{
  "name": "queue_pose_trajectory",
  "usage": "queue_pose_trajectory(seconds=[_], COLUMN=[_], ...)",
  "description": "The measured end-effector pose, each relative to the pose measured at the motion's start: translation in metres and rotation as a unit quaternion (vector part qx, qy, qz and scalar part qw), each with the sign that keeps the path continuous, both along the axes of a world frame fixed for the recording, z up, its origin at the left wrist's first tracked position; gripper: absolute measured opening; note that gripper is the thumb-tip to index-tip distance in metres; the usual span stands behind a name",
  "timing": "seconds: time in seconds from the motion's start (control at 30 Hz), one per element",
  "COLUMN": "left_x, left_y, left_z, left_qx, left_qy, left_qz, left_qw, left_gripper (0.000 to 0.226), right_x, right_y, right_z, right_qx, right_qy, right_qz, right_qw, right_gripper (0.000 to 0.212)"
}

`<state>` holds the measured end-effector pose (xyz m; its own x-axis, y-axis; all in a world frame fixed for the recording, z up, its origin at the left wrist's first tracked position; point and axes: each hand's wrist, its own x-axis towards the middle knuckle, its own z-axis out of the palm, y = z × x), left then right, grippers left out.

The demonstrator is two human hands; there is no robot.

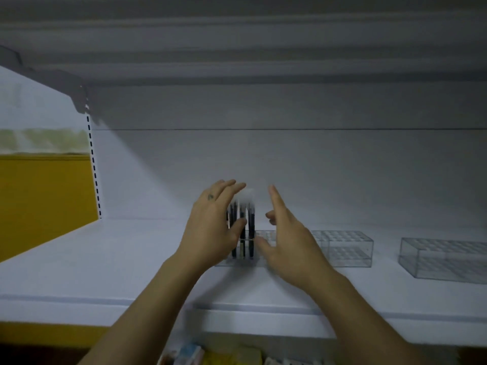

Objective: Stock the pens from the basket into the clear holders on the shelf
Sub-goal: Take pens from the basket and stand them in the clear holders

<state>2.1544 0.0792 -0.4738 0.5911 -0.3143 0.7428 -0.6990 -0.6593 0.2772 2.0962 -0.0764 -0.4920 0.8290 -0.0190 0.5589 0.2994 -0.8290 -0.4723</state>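
The left hand (213,225) has its grip spread, straight fingers against the left side of the dark upright pens (243,227) and the thumb across their front. The right hand (287,241) hovers just right of them, grip likewise spread. Between the grips, the pens stand in a clear plastic holder with rows of holes (267,237), set back from the white shelf's (131,272) front edge. Right of the right grip sit a second clear holder (347,248) and, well apart across bare shelf, a third clear holder (445,259).
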Motion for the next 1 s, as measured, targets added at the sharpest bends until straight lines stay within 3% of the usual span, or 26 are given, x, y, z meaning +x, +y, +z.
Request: queue_pose_trajectory(seconds=[0.13,0.53,0.8,1.0], left_x=[-0.024,-0.115,-0.165,-0.177], left_y=[0.001,-0.041,-0.073,-0.089], left_z=[-0.031,-0.112,-0.208,-0.292], left_qx=[0.014,0.036,0.054,0.114], left_qy=[-0.065,-0.068,0.056,0.173], left_qz=[0.010,-0.072,-0.125,-0.126], left_qw=[0.998,0.994,0.989,0.970], left_gripper=[0.061,0.035,0.040,0.044], right_x=[-0.028,-0.125,-0.189,-0.206], right_y=[-0.004,-0.041,-0.068,-0.088], right_z=[-0.021,-0.081,-0.184,-0.289], right_qx=[0.009,-0.076,-0.022,-0.028], right_qy=[-0.005,-0.032,-0.023,0.165], right_qz=[-0.005,-0.115,-0.165,-0.182], right_qw=[1.000,0.990,0.986,0.969], right_gripper=[0.090,0.068,0.046,0.060])
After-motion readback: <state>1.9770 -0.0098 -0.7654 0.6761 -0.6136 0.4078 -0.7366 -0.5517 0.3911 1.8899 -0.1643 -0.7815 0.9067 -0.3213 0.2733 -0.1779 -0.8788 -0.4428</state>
